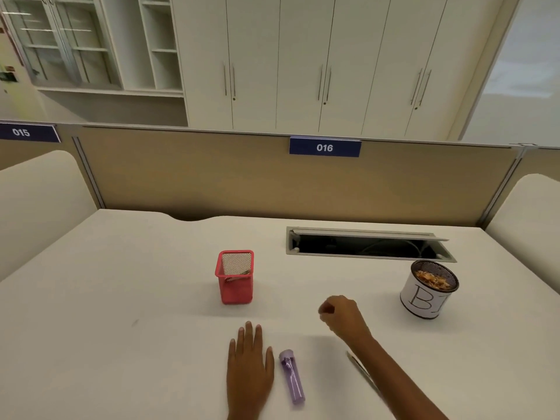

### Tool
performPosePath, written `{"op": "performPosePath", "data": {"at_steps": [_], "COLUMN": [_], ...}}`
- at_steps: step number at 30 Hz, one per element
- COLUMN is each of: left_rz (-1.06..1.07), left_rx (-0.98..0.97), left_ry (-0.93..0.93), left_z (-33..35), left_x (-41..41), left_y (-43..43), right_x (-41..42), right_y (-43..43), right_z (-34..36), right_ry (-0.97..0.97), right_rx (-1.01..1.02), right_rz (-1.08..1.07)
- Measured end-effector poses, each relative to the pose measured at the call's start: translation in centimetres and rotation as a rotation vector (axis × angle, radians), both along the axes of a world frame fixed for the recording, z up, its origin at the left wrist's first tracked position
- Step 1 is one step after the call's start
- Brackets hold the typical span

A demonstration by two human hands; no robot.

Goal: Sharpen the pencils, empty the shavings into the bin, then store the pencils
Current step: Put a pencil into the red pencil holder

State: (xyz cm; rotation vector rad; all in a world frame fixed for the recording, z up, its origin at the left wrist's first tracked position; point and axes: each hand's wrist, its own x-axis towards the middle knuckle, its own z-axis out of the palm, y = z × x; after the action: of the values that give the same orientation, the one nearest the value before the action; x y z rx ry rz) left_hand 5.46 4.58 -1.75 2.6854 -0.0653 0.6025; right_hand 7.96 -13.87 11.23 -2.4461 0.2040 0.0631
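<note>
A purple tube-shaped sharpener (292, 377) lies on the white desk (121, 298), just right of my left hand (250, 362), which rests flat with fingers together and holds nothing. My right hand (342, 315) hovers over the desk between the red mesh pencil holder (235, 277) and the bin (428, 289), its fingers curled shut with nothing visible in them. A pencil (362, 374) lies on the desk, partly hidden under my right forearm. The red holder has a pencil inside. The round mesh bin, wrapped in a white label, holds shavings.
An open cable tray (368, 245) is set into the desk behind the bin. A tan partition (212, 177) with a "016" sign closes the far edge. White side panels stand at left and right.
</note>
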Motion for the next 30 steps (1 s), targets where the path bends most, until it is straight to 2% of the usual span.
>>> {"op": "performPosePath", "data": {"at_steps": [3,6,10,14,20,23,27,30], "left_rz": [0.018,0.006,-0.028,-0.023,-0.008,-0.006,-0.004,0.002], "left_rx": [-0.007,-0.018,-0.054,-0.050,-0.030,-0.025,0.001,0.013], "left_ry": [0.011,0.052,0.094,0.038,0.049,0.053,0.086,0.098], "left_z": [0.2,0.7,0.7,0.6,0.7,0.9,0.7,0.8], "left_x": [-0.4,-0.8,-0.8,-0.8,-0.7,-0.7,-0.7,-0.5], "left_y": [-0.1,-0.2,-0.1,-0.2,-0.3,-0.3,-0.5,-0.7], "right_x": [-2.1,-3.5,-4.1,-3.5,-1.7,-0.1,2.3,3.4], "right_y": [-3.4,-4.7,-4.5,-3.6,2.2,5.5,8.9,10.4], "right_z": [-1.1,-1.7,-1.9,-1.0,5.1,7.4,7.9,6.6], "right_ry": [0.258,0.352,0.334,0.197,-0.349,-0.547,-0.594,-0.547], "right_rx": [-0.324,-0.377,-0.432,-0.279,0.251,0.427,0.515,0.443], "right_rz": [0.006,-0.004,0.029,0.022,0.031,0.022,-0.013,-0.004]}}
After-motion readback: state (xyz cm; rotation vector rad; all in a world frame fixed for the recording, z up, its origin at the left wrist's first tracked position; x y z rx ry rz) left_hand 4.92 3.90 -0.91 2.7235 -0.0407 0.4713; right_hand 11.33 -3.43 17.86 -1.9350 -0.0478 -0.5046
